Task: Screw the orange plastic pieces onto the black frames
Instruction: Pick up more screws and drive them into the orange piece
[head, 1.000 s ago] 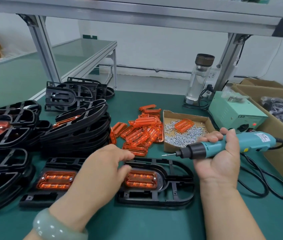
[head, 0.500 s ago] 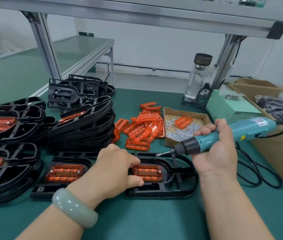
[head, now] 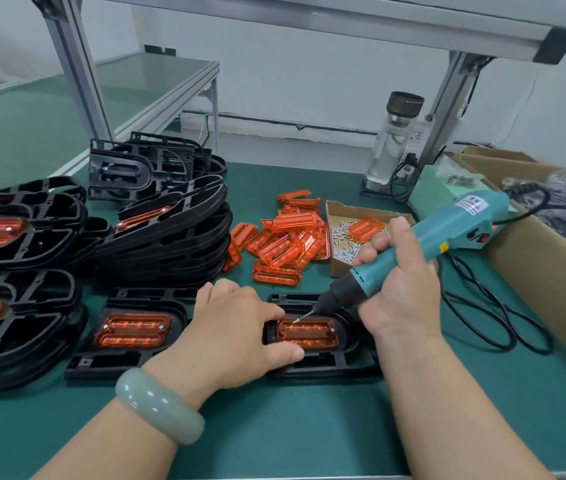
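Observation:
A black frame [head: 350, 367] lies flat on the green mat in front of me with an orange piece [head: 309, 336] seated in it. My left hand [head: 236, 332] grips the frame's left end, thumb at its near edge. My right hand [head: 401, 289] grips a teal electric screwdriver [head: 447, 233], tilted down to the left. Its bit tip sits at the orange piece's upper left corner. A second black frame [head: 101, 362] with an orange piece [head: 134, 330] lies just to the left.
Stacks of black frames [head: 170, 237] fill the left side. Loose orange pieces [head: 285, 244] lie behind, beside a cardboard tray of screws [head: 335, 268]. A glass bottle [head: 392, 140], a green power unit, black cables [head: 489, 317] and cardboard boxes [head: 537, 258] stand at the right.
The screwdriver has tipped down and moved left, from above the frame to the orange piece's corner. My left hand stays on the frame's left end.

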The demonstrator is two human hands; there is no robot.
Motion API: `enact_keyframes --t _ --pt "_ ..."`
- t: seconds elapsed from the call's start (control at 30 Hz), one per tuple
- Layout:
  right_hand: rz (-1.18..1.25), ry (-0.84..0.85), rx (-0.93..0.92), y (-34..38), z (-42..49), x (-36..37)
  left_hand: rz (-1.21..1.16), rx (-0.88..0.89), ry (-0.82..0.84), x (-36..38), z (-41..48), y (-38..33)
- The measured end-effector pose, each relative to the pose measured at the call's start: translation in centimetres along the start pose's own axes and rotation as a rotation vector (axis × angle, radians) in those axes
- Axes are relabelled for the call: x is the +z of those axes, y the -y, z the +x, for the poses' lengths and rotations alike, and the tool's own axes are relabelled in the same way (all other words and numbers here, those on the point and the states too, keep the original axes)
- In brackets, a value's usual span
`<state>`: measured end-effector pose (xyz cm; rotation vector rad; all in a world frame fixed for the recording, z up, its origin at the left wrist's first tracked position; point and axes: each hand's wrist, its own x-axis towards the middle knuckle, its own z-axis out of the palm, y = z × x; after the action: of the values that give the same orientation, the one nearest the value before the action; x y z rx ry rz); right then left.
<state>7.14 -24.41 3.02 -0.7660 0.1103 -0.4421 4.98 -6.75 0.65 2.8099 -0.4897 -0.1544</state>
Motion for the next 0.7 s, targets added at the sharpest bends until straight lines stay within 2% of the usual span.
enact_keyframes --t 0.43,0.7 --pt "-0.175 0.12 -0.068 -1.1 0.0 1.4 -0.006 -0.032 -0.004 0.1 0.4 -0.1" --pt "-0.232 0.133 -0.075 -1.0 -0.4 2.1 0.001 -0.038 -0.004 0.2 0.3 -0.1"
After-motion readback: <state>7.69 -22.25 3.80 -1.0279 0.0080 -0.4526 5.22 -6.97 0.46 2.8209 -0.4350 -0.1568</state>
